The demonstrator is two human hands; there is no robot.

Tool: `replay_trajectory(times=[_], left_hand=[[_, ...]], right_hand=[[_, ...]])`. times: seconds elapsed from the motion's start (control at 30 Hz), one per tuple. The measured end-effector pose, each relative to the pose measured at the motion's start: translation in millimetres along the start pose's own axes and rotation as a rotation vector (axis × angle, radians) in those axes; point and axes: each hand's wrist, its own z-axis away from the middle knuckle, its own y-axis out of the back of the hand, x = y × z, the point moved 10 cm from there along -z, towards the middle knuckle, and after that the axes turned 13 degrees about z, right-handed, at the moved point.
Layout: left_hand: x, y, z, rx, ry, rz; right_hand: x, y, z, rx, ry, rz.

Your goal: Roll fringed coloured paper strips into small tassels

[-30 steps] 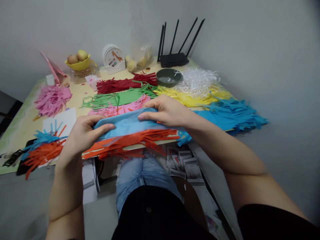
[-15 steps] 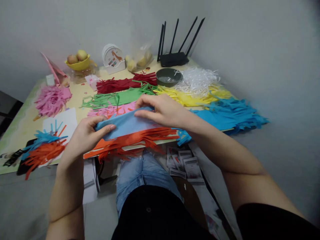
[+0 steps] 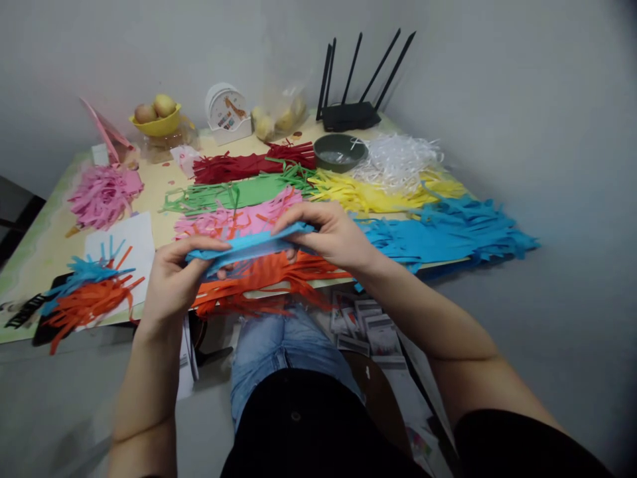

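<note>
Together, left hand (image 3: 174,279) and right hand (image 3: 333,232) pinch blue paper (image 3: 249,244) — each grip clenched.

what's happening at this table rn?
A person holds a folded blue paper sheet between both hands, the left hand at one end and the right hand at the other, lifted just above a fringed orange sheet at the table's near edge. Fringed pink, green, dark red, yellow and blue sheets lie in rows on the table. A green bowl and a router sit at the back.
</note>
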Motion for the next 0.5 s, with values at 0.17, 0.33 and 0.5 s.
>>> replay_trajectory(times=[0.17, 0.33, 0.5], left_hand=[[-2.4, -8.0, 1.5, -0.002, -0.011, 0.102], [8.2, -10.9, 5.2, -0.083, -0.129, -0.029], [25.8, -21.9, 15.1, -0.156, -0.305, -0.317]], right_hand=[[4.3, -3.5, 3.9, 0.010, -0.013, -0.099], [4.9, -3.1, 4.1, -0.034, -0.006, -0.101], [-11.2, 3.1, 6.9, 0.003, 0.122, 0.178]])
